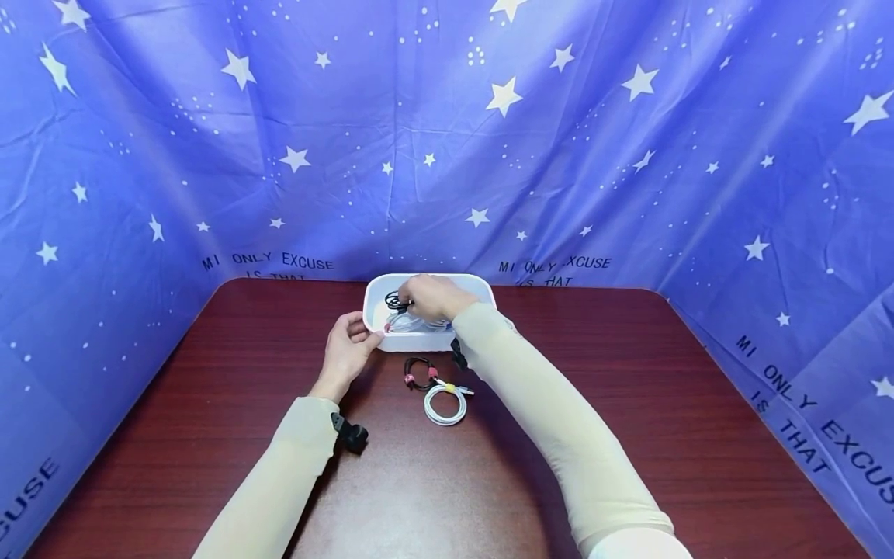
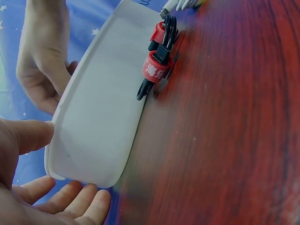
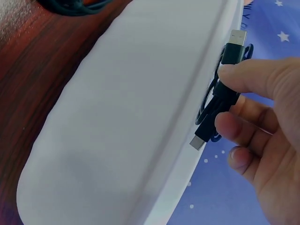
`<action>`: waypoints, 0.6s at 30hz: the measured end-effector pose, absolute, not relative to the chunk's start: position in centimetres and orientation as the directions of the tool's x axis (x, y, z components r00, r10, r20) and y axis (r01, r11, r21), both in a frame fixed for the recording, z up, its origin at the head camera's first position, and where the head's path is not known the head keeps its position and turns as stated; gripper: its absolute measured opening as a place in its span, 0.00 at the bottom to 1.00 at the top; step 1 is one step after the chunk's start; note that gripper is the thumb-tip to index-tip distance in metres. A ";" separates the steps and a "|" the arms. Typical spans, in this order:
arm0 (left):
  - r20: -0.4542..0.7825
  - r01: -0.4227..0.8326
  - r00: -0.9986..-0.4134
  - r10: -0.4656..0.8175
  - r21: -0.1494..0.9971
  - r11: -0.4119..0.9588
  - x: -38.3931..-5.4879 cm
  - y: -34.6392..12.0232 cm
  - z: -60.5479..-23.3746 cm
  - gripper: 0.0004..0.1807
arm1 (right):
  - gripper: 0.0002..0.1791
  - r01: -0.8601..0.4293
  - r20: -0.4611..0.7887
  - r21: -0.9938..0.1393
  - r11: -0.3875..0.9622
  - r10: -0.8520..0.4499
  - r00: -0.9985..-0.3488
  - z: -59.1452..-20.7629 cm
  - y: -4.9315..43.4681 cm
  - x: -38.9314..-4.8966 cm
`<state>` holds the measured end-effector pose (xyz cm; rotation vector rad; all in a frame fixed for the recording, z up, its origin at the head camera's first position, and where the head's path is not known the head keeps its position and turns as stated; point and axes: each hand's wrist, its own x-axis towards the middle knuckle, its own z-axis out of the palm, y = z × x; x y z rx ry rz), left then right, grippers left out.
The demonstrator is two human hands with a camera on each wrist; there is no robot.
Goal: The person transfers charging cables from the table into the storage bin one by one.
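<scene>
My right hand (image 1: pixel 436 298) pinches a coiled black USB cable (image 3: pixel 229 89) between thumb and fingers, over the white bin (image 1: pixel 419 341). Metal plugs stick out at both ends of the bundle in the right wrist view. At the bin's near left corner is my left hand (image 1: pixel 344 353), its thumb on the rim and its fingers against the end wall. Clear and whitish cables (image 1: pixel 408 322) lie inside the bin, partly covered by the right hand. In front of it are a black cable loop (image 1: pixel 420 386) with red straps and a white coiled cable (image 1: pixel 445 405) with a yellow tie.
The bin stands near the back edge of a dark red wooden table (image 1: pixel 628 419). A blue curtain with white stars (image 1: pixel 391 140) hangs behind and along both sides. A black wrist camera (image 1: pixel 351 435) sits on the left sleeve.
</scene>
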<state>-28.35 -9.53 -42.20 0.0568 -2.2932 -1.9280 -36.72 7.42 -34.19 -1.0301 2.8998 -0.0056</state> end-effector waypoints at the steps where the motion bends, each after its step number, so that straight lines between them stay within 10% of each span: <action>1: 0.088 0.065 -0.989 -0.121 0.982 0.179 -28.3 -9.6 -42.2 0.31 | 0.09 -0.624 -0.069 -0.014 0.782 -0.623 -0.779 -34.3 7.2 -36.8; 18: 0.092 0.068 -0.988 -0.125 0.981 0.179 -28.3 -9.6 -42.3 0.31 | 0.10 -0.624 -0.117 0.074 0.778 -0.614 -0.780 -35.1 5.7 -36.6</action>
